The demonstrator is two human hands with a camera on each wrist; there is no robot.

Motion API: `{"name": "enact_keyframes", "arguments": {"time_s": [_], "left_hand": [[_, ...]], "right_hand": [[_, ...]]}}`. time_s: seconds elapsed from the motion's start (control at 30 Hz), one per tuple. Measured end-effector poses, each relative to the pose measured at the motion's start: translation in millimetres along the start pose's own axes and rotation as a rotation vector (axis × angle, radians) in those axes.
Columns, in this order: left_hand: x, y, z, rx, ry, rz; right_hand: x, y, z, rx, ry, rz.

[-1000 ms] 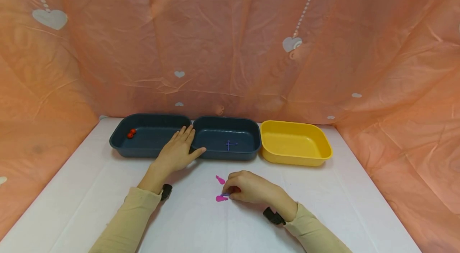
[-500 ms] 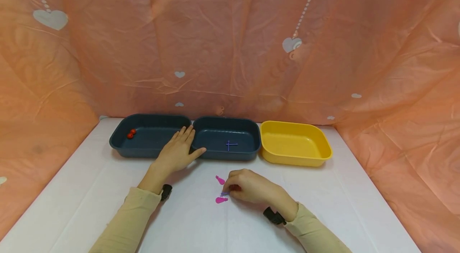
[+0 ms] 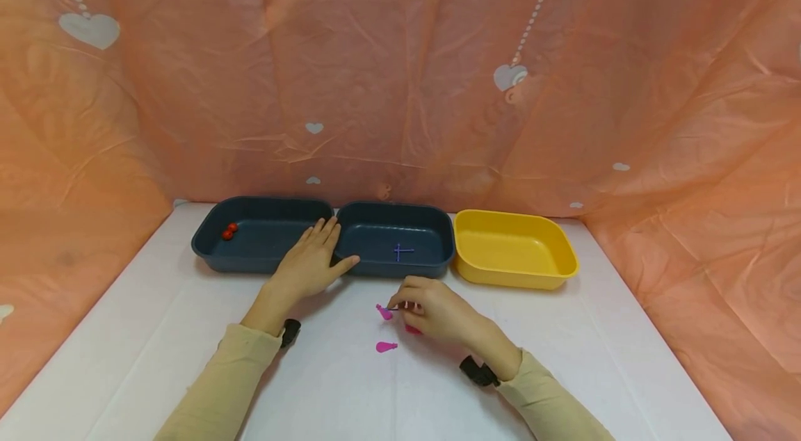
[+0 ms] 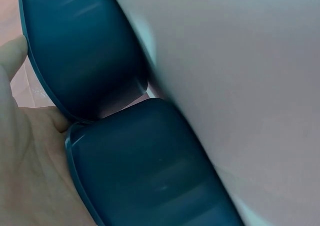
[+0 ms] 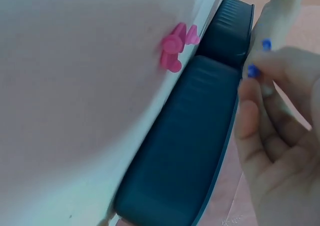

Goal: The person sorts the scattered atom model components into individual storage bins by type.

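My right hand (image 3: 441, 309) pinches a small purple-blue stick-like piece (image 5: 253, 70) between thumb and fingertips, above the white table. Its ends poke out of the grip; the middle is hidden by the fingers. Close under and beside this hand lie three small pink bottle-shaped pieces: one pink piece (image 3: 384, 314) at the fingertips, a second pink piece (image 3: 386, 347) nearer the front, and a third pink piece (image 3: 413, 330) partly covered by the hand. My left hand (image 3: 308, 266) rests with spread fingers across the adjoining rims of the left dark blue bin (image 4: 150, 176) and the middle dark blue bin (image 4: 85, 45).
Two small red balls (image 3: 229, 231) lie in the left bin. A purple cross-shaped piece (image 3: 402, 251) lies in the middle bin. A yellow bin (image 3: 516, 279) stands at the right end of the row. Behind hangs an orange curtain (image 3: 400, 79) with hearts.
My right hand has lifted the purple-blue piece from beside the front pink piece and moved it toward the bins, uncovering a third pink piece. The left hand has stayed put.
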State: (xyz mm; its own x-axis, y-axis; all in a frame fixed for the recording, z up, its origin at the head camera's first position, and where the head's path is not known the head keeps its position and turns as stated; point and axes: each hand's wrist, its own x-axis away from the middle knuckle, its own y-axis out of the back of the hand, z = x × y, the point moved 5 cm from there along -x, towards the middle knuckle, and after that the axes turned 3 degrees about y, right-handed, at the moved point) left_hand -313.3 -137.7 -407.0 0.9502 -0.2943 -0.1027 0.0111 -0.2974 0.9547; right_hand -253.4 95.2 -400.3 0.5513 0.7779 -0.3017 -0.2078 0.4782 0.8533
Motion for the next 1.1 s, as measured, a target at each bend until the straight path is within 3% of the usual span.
{"name": "enact_keyframes", "arguments": {"time_s": [0.3, 0.43, 0.8, 1.1], "left_hand": [[-0.8, 0.5, 0.6, -0.004, -0.006, -0.003], [-1.0, 0.3, 0.9, -0.005, -0.005, -0.002], [-1.6, -0.7, 1.9, 0.0, 0.001, 0.005], [-1.6, -1.7, 1.7, -0.008, 0.001, 0.003]], "right_hand": [[-6.1, 16, -4, 0.012, 0.054, -0.285], [-9.7, 22, -8, 0.035, 0.061, -0.368], [-22.6, 29, -20, 0.041, 0.034, -0.468], [-32.0, 30, -38, 0.078, -0.021, -0.451]]}}
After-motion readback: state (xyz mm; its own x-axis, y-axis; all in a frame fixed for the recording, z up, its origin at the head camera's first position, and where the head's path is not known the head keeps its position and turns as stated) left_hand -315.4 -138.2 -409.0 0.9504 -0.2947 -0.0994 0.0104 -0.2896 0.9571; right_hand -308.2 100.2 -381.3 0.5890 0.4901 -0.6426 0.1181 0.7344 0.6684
